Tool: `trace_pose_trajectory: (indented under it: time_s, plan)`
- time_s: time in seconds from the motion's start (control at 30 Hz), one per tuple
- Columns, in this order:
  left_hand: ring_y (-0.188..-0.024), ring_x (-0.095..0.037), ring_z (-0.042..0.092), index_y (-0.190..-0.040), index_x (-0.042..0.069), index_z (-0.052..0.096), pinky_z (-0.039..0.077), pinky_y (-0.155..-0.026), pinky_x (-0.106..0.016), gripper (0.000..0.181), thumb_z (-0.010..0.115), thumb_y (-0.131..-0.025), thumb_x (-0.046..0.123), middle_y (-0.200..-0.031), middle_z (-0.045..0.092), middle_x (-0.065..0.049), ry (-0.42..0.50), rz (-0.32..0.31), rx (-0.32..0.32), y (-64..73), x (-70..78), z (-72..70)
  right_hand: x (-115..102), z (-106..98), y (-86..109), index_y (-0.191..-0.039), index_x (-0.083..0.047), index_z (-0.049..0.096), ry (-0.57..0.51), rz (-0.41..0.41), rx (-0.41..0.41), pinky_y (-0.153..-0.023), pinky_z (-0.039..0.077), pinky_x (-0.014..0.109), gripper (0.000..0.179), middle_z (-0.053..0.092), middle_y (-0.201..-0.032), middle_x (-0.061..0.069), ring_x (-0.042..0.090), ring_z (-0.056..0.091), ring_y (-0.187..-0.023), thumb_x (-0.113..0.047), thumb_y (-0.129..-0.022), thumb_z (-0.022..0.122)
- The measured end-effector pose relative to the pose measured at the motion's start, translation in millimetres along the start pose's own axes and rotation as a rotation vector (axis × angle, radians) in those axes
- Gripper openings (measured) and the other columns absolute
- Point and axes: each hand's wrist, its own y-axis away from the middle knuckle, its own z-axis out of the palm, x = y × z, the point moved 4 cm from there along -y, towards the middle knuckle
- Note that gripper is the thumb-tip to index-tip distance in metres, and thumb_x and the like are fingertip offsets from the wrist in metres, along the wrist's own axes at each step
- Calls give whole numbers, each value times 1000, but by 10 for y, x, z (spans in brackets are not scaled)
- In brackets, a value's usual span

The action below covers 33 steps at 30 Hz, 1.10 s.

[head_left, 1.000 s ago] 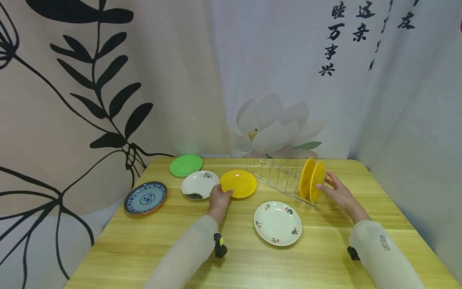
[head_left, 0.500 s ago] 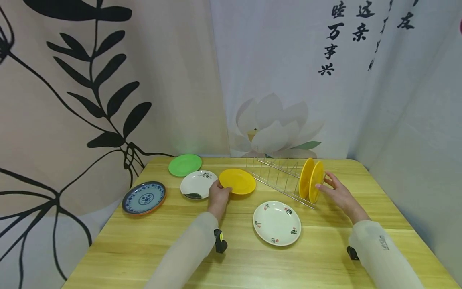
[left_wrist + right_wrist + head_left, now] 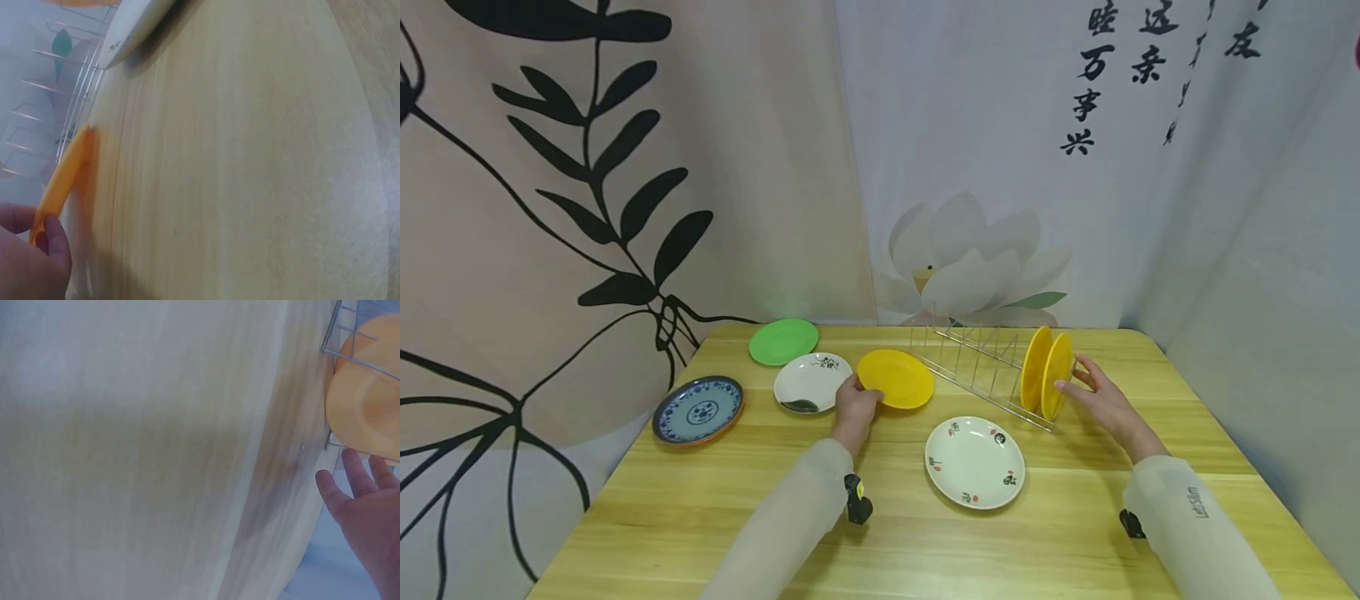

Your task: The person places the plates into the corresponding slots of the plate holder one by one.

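My left hand (image 3: 855,410) pinches the near left rim of a yellow plate (image 3: 898,379) between thumb and fingers. In the left wrist view this plate (image 3: 61,181) is seen edge-on and tilted, its far edge close to the wire rack. Two more yellow plates (image 3: 1057,377) stand upright at the right end of the wire dish rack (image 3: 973,379). Beside them is my right hand (image 3: 1105,402), thumb by the nearer plate's face. From the right wrist, its spread, fairly straight fingers (image 3: 355,472) reach the rack's end wire, just below the orange-looking plate (image 3: 356,406).
Left of the held plate lie a white plate with a dark leaf print (image 3: 812,383), a green plate (image 3: 783,342) and a blue patterned plate (image 3: 698,410). A white plate with small motifs (image 3: 974,462) lies in front of the rack. A printed curtain (image 3: 760,167) hangs behind the wooden table (image 3: 917,558).
The yellow plate at my left hand has tipped and shifted slightly, with more of my thumb showing over its rim. My right hand stays by the rack.
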Motion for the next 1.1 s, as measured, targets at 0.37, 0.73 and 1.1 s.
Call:
trace_pose_trajectory:
  time_s: [0.37, 0.73, 1.1]
  plan:
    - [-105, -32, 58, -144, -5, 38, 56, -80, -38, 68, 53, -79, -18, -132, 52, -26, 105, -54, -73, 31, -21, 3, -13, 5, -11, -160, -19, -8, 7, 12, -2, -108, 19, 73, 96, 10, -160, 28, 55, 15, -141, -54, -97, 56]
    - [-110, -34, 60, -158, 9, 17, 58, -83, -39, 82, 58, -90, -11, -139, 47, -28, 192, -92, -209, 21, -28, 22, -25, 1, 1, -160, -18, -8, -3, 19, -9, -108, 18, 73, 96, 10, -160, 28, 55, 15, -141, -54, -97, 56]
    - [-108, -29, 60, -159, 9, 14, 54, -92, -39, 85, 61, -91, -10, -141, 45, -27, 253, -69, -257, 31, 51, 56, -13, 0, -10, -160, -16, -6, -1, 13, -8, -108, 19, 73, 95, 11, -160, 28, 55, 15, -141, -52, -98, 56]
